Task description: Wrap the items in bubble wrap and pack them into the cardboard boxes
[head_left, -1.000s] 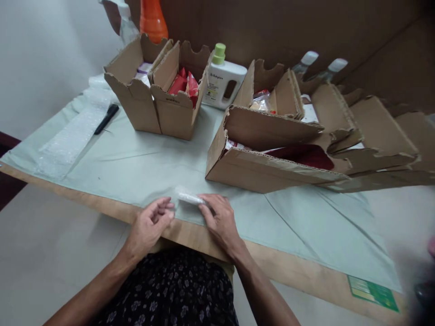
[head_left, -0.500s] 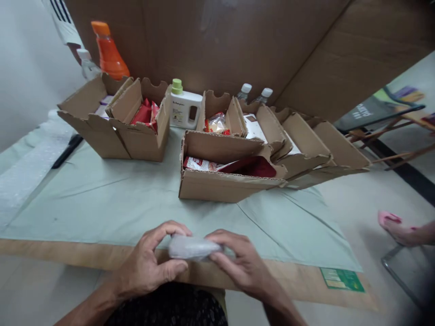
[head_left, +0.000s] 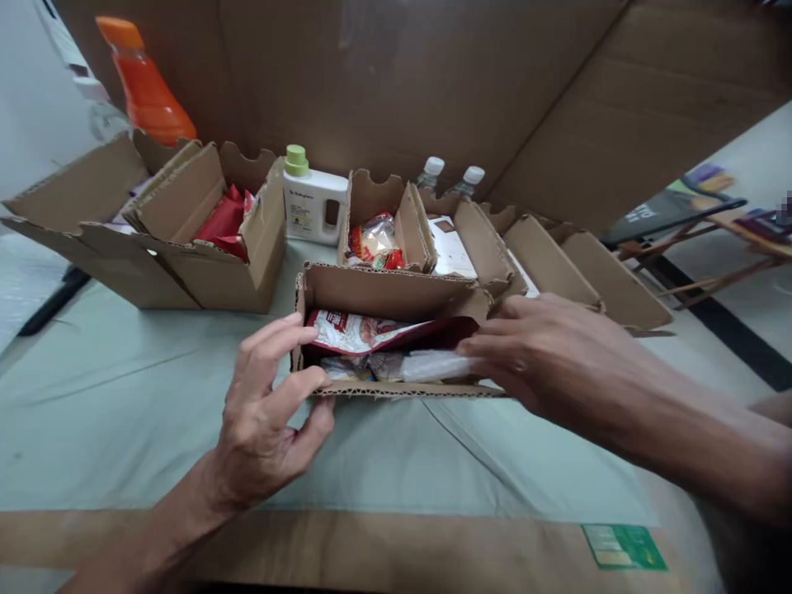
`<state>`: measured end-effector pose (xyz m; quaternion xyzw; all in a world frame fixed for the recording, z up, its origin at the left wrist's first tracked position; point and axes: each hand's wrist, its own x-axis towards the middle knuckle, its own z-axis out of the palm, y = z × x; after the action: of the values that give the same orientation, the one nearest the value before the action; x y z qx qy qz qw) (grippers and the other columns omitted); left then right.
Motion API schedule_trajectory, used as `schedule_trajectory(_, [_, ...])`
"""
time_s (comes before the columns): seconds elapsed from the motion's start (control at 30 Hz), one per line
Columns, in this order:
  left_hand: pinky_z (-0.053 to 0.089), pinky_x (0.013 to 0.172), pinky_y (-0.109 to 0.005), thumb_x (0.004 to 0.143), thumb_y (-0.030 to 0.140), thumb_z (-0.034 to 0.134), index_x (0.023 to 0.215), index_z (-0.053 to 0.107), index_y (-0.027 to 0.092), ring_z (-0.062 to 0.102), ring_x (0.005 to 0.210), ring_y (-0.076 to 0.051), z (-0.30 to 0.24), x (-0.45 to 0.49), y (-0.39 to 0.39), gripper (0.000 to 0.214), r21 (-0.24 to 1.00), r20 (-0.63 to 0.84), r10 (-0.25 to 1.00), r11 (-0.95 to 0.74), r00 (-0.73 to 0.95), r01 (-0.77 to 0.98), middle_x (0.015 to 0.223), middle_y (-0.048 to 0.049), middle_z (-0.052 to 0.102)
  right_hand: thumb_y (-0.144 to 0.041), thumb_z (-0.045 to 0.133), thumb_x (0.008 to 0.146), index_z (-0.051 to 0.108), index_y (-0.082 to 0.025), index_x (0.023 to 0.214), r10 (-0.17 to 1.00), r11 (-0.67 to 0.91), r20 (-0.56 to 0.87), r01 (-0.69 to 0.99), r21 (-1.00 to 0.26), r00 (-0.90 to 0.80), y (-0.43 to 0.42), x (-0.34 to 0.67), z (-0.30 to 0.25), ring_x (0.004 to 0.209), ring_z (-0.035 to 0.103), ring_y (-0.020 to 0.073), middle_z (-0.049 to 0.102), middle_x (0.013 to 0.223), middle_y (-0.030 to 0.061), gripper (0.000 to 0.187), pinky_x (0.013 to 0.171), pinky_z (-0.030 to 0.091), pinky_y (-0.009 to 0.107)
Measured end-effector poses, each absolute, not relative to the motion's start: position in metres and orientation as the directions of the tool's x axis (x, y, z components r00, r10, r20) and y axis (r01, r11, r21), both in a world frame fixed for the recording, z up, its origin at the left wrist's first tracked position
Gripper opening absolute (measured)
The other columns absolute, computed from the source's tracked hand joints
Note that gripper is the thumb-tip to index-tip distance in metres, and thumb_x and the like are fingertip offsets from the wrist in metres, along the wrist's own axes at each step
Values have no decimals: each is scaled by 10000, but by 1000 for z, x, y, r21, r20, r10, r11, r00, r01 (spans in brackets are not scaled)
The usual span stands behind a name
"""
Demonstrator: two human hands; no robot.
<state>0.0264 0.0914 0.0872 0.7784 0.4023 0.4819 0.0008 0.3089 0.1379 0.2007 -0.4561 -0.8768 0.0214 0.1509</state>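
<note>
My left hand (head_left: 265, 421) grips the left end of the front cardboard box (head_left: 384, 286), its fingers at the near corner and rim. My right hand (head_left: 525, 351) reaches into the box's right part, fingers closed on the end of a whitish plastic-wrapped packet (head_left: 436, 365). The packet lies low along the near wall; what it contains I cannot make out. Behind it, a dark red and white food pouch (head_left: 365, 332) leans inside the same box. Some clear plastic wrapping (head_left: 346, 368) shows at the lower left. My right fingertips are partly hidden.
Behind stand more cardboard boxes, one with red packets (head_left: 226, 223), another with a snack bag (head_left: 379, 239). A white jug with green cap (head_left: 314, 202) stands between them. An orange bottle (head_left: 152, 95) is at back left. A green card (head_left: 624, 546) lies at the front edge.
Both hands have moved forward from the table's front edge to the box. The whitish packet, held between both hands before, is now inside the box; my left hand has moved to the box's left end.
</note>
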Motion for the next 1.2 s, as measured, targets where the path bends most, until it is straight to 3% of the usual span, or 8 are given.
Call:
schedule_trajectory(0.1, [487, 1079, -585, 807, 66, 624, 984, 594, 238, 526, 1345, -360, 88, 27, 90, 248, 408, 738, 641, -673, 210, 617, 1342, -99, 547, -467, 576, 981, 619, -247, 537, 682, 724, 33, 668, -173, -731, 157, 291, 180, 467, 444, 127, 604, 532, 4, 497, 542, 310, 312])
schedule_trajectory(0.27, [487, 1083, -599, 796, 68, 604, 1002, 592, 250, 502, 1379, -368, 84, 26, 89, 275, 429, 727, 649, -684, 223, 590, 1391, -89, 538, -141, 697, 813, 673, -222, 598, 766, 614, -171, 784, -89, -619, 164, 261, 155, 444, 521, 136, 675, 569, 8, 231, 507, 287, 288])
schedule_trajectory(0.4, [494, 1081, -615, 793, 78, 603, 1000, 596, 263, 500, 1386, -372, 82, 24, 88, 278, 425, 726, 649, -684, 229, 593, 1395, -80, 549, -176, 744, 790, 729, -221, 666, 801, 554, -260, 833, -22, -539, 166, 257, 144, 508, 614, 188, 717, 629, 36, 133, 525, 374, 302])
schedule_trajectory(0.6, [489, 1108, -603, 817, 85, 630, 1031, 616, 266, 525, 1375, -357, 88, 25, 93, 281, 417, 725, 649, -679, 229, 604, 1423, -75, 549, -335, 694, 866, 794, -277, 1023, 830, 523, -86, 824, -219, -550, 155, 286, 182, 640, 692, 191, 790, 809, 0, 195, 587, 474, 298])
schedule_trajectory(0.8, [400, 1197, -588, 866, 221, 704, 1608, 240, 347, 315, 1538, -369, 64, 17, 80, 883, 652, 642, 766, -540, -10, 532, 1718, -100, 174, -485, 644, 926, 781, -271, 1003, 911, 221, 410, 894, -390, -47, 83, 338, 188, 784, 729, 199, 806, 945, 40, 266, 658, 542, 317])
schedule_trajectory(0.9, [398, 1196, -577, 902, 320, 690, 1642, 123, 350, 350, 1522, -357, 42, 14, 75, 932, 834, 420, 906, -366, -44, 413, 1725, -119, 165, -476, 657, 915, 741, -234, 1055, 899, 118, 403, 789, -603, 174, 62, 347, 136, 829, 731, 219, 791, 952, 61, 292, 762, 581, 376])
schedule_trajectory(1.0, [406, 1188, -565, 893, 399, 699, 1639, 146, 311, 414, 1483, -351, 29, 22, 79, 933, 924, 227, 974, -217, 5, 314, 1685, -154, 270, -488, 663, 895, 666, -205, 1199, 942, 156, 315, 673, -723, 120, 68, 334, 82, 952, 719, 242, 752, 1148, 107, 416, 819, 595, 410])
schedule_trajectory(1.2, [397, 1197, -520, 874, 405, 706, 1584, 289, 227, 479, 1436, -321, 21, 36, 68, 843, 962, 177, 983, -183, 46, 203, 1544, -168, 481, -566, 649, 866, 630, -160, 1142, 956, 141, 269, 617, -774, 119, 59, 299, 50, 993, 703, 316, 740, 1109, 163, 491, 881, 584, 508])
